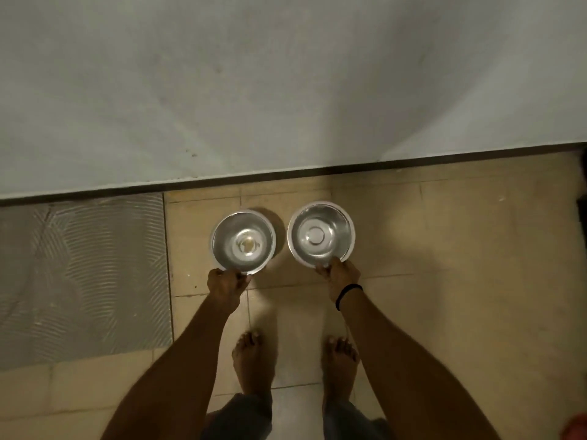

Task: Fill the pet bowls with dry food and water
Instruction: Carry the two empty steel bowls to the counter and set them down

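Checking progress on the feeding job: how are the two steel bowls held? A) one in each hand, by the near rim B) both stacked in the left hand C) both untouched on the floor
A: the left hand grips the left bowl at its near rim, the right hand the right bowl likewise.

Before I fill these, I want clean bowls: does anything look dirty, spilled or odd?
The left bowl shows a small yellowish spot at its centre, maybe residue; the right bowl looks clean. No spill on the floor.
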